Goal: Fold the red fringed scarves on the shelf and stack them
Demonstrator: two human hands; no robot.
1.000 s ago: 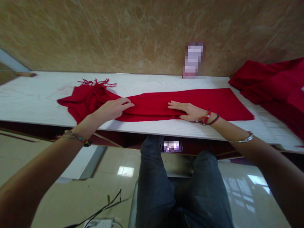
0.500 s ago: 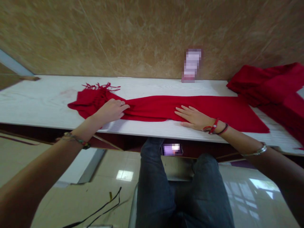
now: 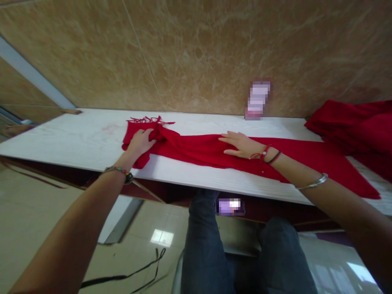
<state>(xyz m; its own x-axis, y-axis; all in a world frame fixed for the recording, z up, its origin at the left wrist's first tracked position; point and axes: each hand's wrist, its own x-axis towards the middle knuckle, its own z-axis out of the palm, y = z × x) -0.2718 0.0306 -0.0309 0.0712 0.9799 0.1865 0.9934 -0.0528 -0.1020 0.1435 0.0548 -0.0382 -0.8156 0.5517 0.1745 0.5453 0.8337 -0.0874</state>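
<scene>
A red scarf (image 3: pixel 196 149) stretches lengthwise along a white wood-grain shelf (image 3: pixel 92 134). Its left end is bunched and folded, with fringe (image 3: pixel 147 120) sticking out toward the wall. My left hand (image 3: pixel 141 143) is closed on the bunched cloth near that end; the fingertips are partly hidden in the folds. Loose wrinkles run through the scarf just right of this hand. Palm down over the middle of the scarf is my right hand (image 3: pixel 240 145), fingers outstretched and spread. To the right, the cloth lies flatter and reaches the shelf's front edge.
More red cloth (image 3: pixel 352 126) is heaped at the right end of the shelf. A blurred-out pink and white item (image 3: pixel 257 100) leans against the brown marbled wall (image 3: pixel 190 53). A phone-like object (image 3: pixel 230 207) sits below the shelf edge, above my legs. A black strap (image 3: pixel 122 277) lies low on the left.
My left hand has gripped the scarf's left end, and the cloth beside it is more bunched and wrinkled. My right hand has shifted slightly left along the scarf. The camera view has tilted.
</scene>
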